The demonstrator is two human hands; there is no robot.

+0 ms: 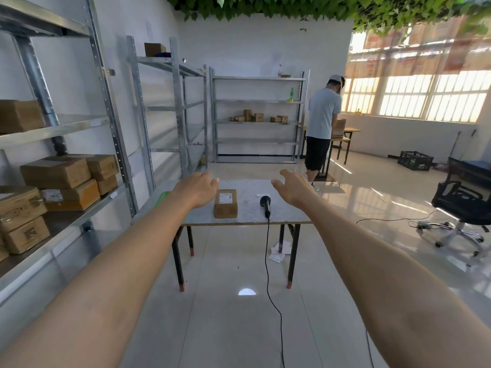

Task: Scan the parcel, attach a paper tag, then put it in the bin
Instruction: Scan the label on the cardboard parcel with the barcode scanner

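One parcel (225,203) sits on the table (287,216), label up, close to the near edge and roughly mid-width, with the scanner (265,205) just beside it on the right, handle pointing at the near edge. Both hands are empty with fingers spread wide: left hand (198,189) hovers just left of the box, right hand (293,187) past the scanner.

Biggest risk I'd guess is the scanner's cable (267,261). It drops off the near edge and snakes across the floor, so a foot could snag it and yank the scanner off. The box could also get nudged over that edge.

A small white slip (261,194), maybe a tag, lies behind the scanner. Can't see a bin for sure; a black crate (415,160) sits far right, near an office chair (462,208). Shelves of boxes (61,179) run along the left, and another person (322,128) works at a table further back.
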